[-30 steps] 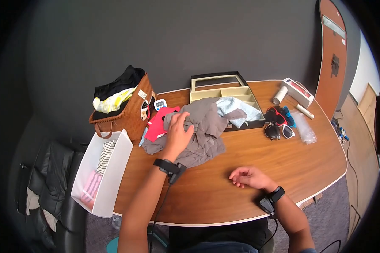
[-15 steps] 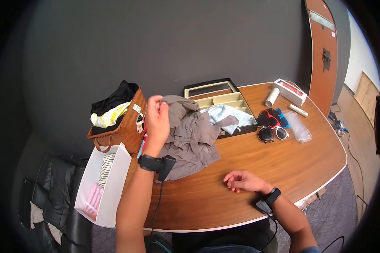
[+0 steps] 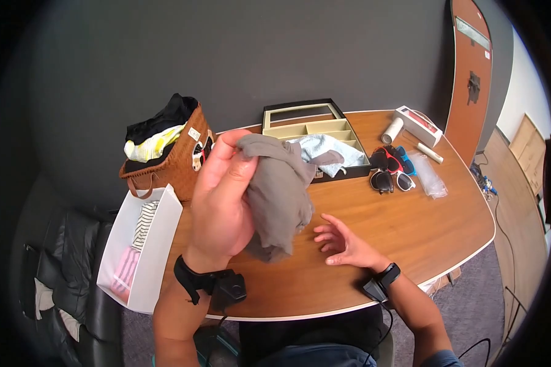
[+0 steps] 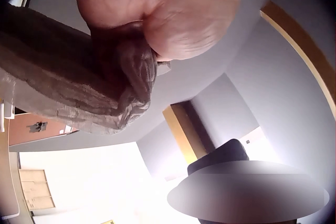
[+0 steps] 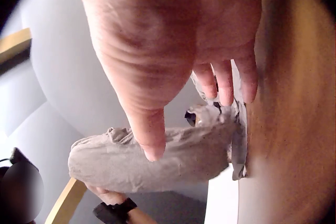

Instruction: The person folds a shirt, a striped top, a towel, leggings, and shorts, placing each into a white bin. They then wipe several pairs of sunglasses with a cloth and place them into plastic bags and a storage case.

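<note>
Left hand (image 3: 221, 205) is holding the grey cloth (image 3: 278, 196) up above the table (image 3: 410, 232), fingers (image 3: 242, 168) and thumb clamped on its top edge; cloth is hanging clear of the wood. Right hand (image 3: 340, 241) is hovering just beside it, fingers (image 3: 324, 232) spread apart, gripping nothing.

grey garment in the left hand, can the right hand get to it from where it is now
Probably yes. The right hand is open, fingers spread, just above the table beside the hanging end of the grey garment that the left hand grips, and nothing shows in the gap between them.
</note>
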`<state>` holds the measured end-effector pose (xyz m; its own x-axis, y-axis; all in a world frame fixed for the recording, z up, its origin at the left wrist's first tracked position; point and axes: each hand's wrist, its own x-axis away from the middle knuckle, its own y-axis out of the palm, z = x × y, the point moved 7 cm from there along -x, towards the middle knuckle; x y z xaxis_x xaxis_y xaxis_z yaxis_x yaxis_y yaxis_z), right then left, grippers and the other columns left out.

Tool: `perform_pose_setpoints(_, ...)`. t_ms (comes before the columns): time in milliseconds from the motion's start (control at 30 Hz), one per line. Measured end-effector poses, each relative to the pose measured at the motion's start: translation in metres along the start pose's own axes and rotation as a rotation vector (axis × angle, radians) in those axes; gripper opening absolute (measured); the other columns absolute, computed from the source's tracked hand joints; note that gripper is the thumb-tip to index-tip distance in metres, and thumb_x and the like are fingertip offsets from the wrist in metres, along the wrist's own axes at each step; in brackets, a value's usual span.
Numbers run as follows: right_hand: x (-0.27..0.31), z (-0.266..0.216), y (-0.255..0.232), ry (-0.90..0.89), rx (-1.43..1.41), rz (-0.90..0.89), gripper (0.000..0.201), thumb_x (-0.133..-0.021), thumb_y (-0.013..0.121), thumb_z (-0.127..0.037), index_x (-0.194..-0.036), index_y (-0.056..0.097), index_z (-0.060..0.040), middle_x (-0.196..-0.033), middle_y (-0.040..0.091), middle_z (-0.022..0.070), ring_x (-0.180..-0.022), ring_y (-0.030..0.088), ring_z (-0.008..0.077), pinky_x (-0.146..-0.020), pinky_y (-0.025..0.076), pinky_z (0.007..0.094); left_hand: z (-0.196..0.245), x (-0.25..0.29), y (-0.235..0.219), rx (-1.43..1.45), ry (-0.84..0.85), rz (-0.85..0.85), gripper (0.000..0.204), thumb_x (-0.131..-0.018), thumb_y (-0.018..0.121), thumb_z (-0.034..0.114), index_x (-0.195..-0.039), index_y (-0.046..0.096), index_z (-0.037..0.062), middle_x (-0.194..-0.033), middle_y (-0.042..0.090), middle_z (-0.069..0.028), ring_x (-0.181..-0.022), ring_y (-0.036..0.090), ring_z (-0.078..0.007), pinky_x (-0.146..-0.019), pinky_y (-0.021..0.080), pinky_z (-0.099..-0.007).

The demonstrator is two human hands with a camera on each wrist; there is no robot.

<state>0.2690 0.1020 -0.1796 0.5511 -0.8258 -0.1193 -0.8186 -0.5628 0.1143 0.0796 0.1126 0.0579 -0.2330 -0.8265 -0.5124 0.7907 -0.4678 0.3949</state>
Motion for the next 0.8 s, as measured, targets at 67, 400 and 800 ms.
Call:
perform_pose_setpoints(67, -0.001, 0.003, 0.003, 0.002, 0.015, -0.056, 0.1, -0.078, 0.081, -0.012, -0.153, 0.014, -0.012, -0.142, 0.039, 0.0093, -0.125, 0.045, 0.0187, -0.102, 0.04, 0.0347, -0.009, 0.002, 0.003, 0.018, -0.085, -0.032, 0.02, -0.101, 0.046, 0.012, -0.12, 0.047, 0.004, -0.11, 0.059, -0.0063, -0.101, 0.058, -0.0136, -0.089, 0.048, -0.0303)
perform_pose_setpoints(400, 0.004, 0.02, 0.024, 0.11, 0.124, -0.336, 0.05, -0.089, 0.07, -0.012, -0.134, 0.05, -0.0036, -0.131, 0.052, 0.0041, -0.122, 0.046, 0.0153, -0.104, 0.037, 0.0319, -0.05, -0.003, -0.039, 0.028, -0.119, 0.084, 0.02, -0.101, 0.046, 0.011, -0.119, 0.05, 0.003, -0.112, 0.06, -0.006, -0.105, 0.056, -0.0134, -0.093, 0.045, -0.0306)
perform_pose_setpoints(800, 0.009, 0.009, 0.002, 0.272, -0.324, 0.006, 0.028, -0.092, 0.065, -0.011, -0.117, 0.055, -0.0052, -0.1, 0.065, 0.0006, -0.087, 0.058, 0.0049, -0.078, 0.047, 0.0217, -0.022, 0.062, -0.179, -0.18, -0.074, 0.46, 0.019, -0.101, 0.044, 0.013, -0.117, 0.051, 0.0044, -0.103, 0.062, -0.0055, -0.096, 0.061, -0.0143, -0.087, 0.049, -0.0303)
